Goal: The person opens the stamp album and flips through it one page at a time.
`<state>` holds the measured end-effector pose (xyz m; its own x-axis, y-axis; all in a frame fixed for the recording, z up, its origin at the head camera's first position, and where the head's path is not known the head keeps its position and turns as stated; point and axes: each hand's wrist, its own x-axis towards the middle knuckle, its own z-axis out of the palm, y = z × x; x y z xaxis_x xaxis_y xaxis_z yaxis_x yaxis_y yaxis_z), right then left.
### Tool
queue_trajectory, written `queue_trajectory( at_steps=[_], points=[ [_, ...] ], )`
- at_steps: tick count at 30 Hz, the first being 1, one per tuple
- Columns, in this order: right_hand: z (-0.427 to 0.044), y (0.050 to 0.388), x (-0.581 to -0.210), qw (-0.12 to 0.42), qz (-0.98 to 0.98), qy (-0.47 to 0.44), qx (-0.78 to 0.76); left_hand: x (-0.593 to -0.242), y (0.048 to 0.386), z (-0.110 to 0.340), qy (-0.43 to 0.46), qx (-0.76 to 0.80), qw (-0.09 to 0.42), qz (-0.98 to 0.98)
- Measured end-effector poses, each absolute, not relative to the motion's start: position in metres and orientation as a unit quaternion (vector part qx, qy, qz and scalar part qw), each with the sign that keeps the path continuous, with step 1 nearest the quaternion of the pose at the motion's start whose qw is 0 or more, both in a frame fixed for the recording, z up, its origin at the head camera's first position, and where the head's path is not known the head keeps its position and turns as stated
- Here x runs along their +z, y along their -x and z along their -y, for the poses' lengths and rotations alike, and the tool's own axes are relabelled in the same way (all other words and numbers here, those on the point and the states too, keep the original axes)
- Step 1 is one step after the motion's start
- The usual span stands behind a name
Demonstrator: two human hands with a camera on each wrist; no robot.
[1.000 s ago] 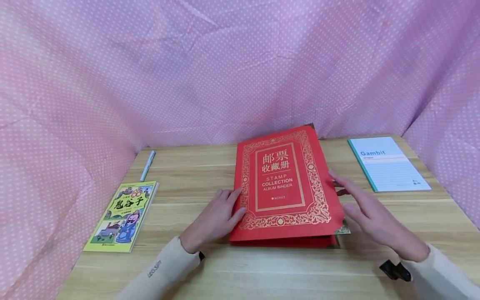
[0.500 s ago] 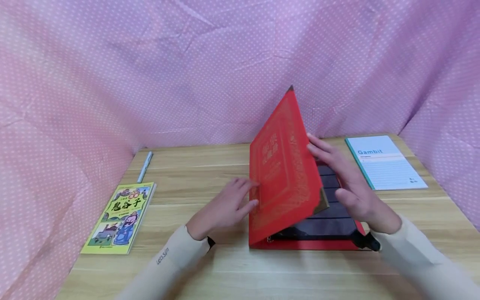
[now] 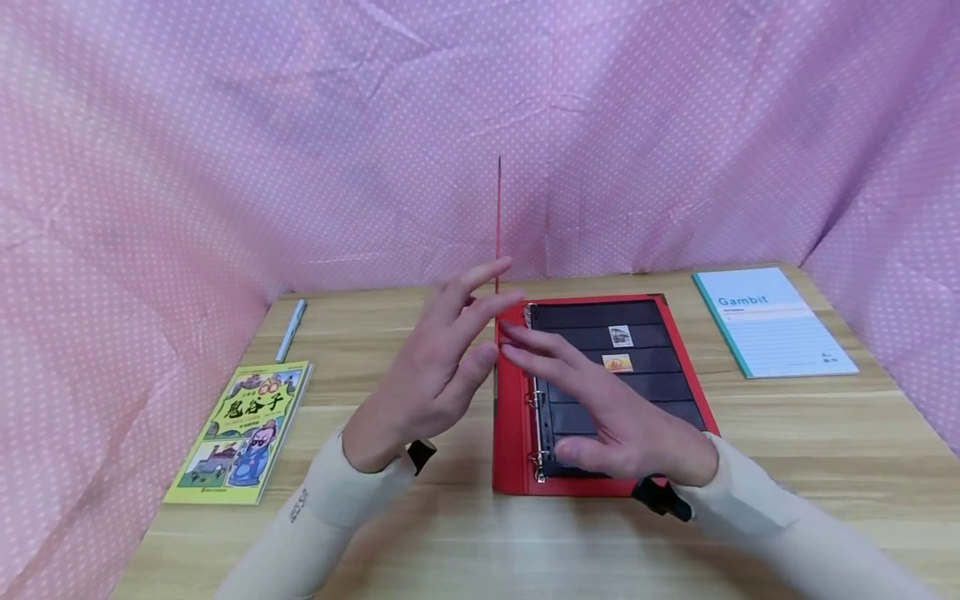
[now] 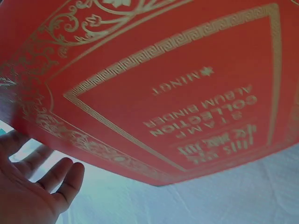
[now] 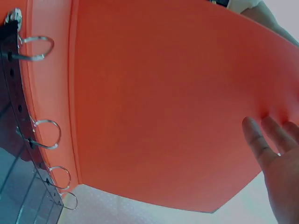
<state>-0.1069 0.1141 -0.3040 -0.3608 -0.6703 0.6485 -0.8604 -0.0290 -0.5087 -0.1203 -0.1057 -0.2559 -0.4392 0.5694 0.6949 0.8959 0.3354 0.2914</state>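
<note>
The red stamp album (image 3: pixel 512 450) lies with its front cover raised upright, seen edge-on in the head view. My right hand (image 3: pixel 622 408) has its fingers extended, their tips touching the cover's plain inner face (image 5: pixel 163 102). On the other side, my left hand (image 3: pixel 423 358) has its fingers spread beside the cover; in the left wrist view the fingers are by the edge of the gold-printed outer face (image 4: pixel 187 93), contact unclear. Metal rings (image 5: pixel 49 133) hold black pocket pages (image 3: pixel 652 385). Two small stamps, one grey (image 3: pixel 620 336) and one orange-yellow (image 3: pixel 618 363), sit in the top page.
A yellow comic-style book (image 3: pixel 232 442) lies at the left of the wooden table (image 3: pixel 360 333), with a pen (image 3: pixel 291 331) behind it. At the right back is a white and blue notebook (image 3: pixel 776 325). Pink dotted cloth (image 3: pixel 420 150) hangs behind the table.
The album cover has swung from nearly closed to upright, exposing the pages and stamps. My right hand has moved left with it, and my left hand has risen beside the cover.
</note>
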Motion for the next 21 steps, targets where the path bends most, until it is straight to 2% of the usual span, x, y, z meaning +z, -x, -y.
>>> queue_trajectory(
  at_steps=[4, 12, 16, 21],
  points=[
    [-0.122, 0.106, -0.316, 0.077, 0.741, -0.506, 0.435, -0.259, 0.118, 0.122, 0.452, -0.339, 0.231, 0.792],
    [-0.155, 0.110, -0.365, -0.009, 0.915, -0.291, 0.281, -0.251, 0.103, 0.189, 0.426, -0.344, 0.203, 0.812],
    [-0.184, 0.107, -0.381, -0.041, 0.958, -0.195, 0.206, -0.250, 0.091, 0.230, 0.350, -0.306, 0.156, 0.871],
    [-0.215, 0.102, -0.390, -0.093, 0.979, -0.106, 0.146, -0.265, 0.083, 0.264, 0.220, -0.244, 0.056, 0.943]
  ],
)
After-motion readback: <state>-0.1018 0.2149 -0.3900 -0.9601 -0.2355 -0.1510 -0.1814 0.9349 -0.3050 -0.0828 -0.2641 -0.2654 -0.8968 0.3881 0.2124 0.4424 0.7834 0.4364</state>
